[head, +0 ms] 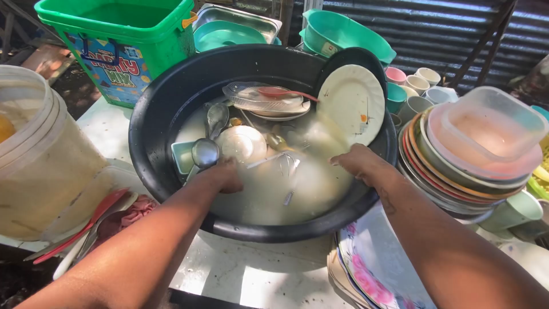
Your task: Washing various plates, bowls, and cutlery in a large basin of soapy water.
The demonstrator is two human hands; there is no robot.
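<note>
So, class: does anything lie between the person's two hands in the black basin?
Yes. Between the left hand and the right hand, both at the cloudy water in the black basin, lie a clear glass and cutlery, half sunk. What lies deeper cannot be seen.

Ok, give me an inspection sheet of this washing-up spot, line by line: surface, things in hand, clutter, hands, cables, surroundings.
Surface: white table, wet-looking, sunlit in patches.
Things in hand: black basin of cloudy water holding a white plate leaning on its wall, a bowl, ladles and a red spoon.
Clutter: stack of plates topped by a clear plastic container, cups, floral plates at the near edge, spoons beside a translucent bucket.
Hands: left hand and right hand both dipped in the water; grip hidden.
Cables: nothing seen.
Surroundings: green tub, teal basins, corrugated metal wall.
</note>
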